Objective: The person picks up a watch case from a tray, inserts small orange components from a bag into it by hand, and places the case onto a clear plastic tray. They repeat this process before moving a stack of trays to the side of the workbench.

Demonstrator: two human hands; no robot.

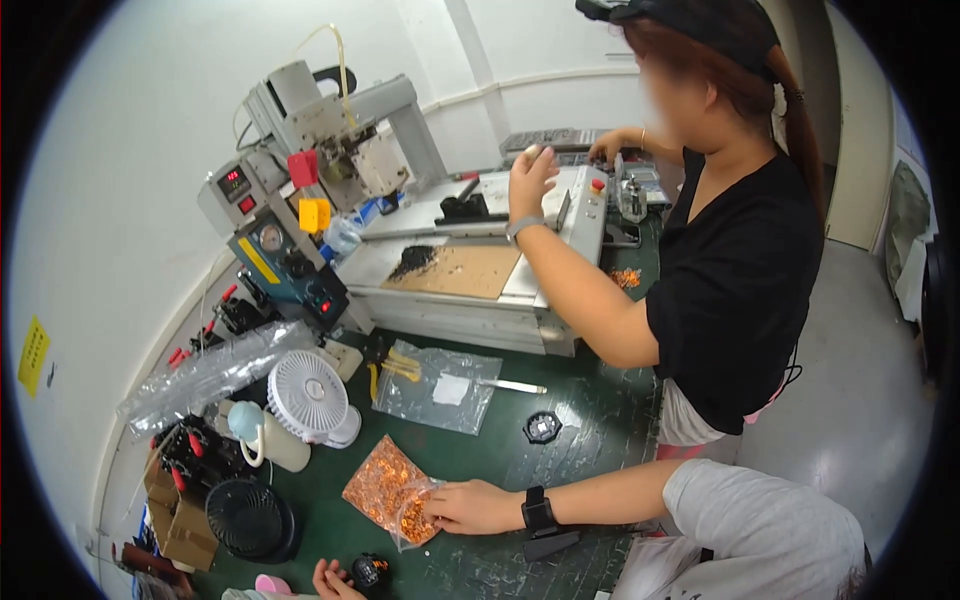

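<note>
Reaching in from the lower right, my right hand (478, 507) has its curled fingers at the mouth of a clear plastic bag (385, 478) full of small orange, copper-coloured pieces. The fingertips are partly hidden among the pieces, so what they pinch cannot be made out. At the bottom edge, my left hand (336, 580) curls its fingers against the left side of a black watch case (370, 570) with orange bits in it. Farther up the green table lies another black watch case (542, 428), apart from both hands.
Fans, one white (310, 395) and one black (250, 520), stand at left beside a cream jug (275, 440). Yellow-handled pliers (400, 368) touch a flat clear bag (440, 390). A co-worker (740, 230) stands at a bench machine (440, 310) beyond, one forearm over it.
</note>
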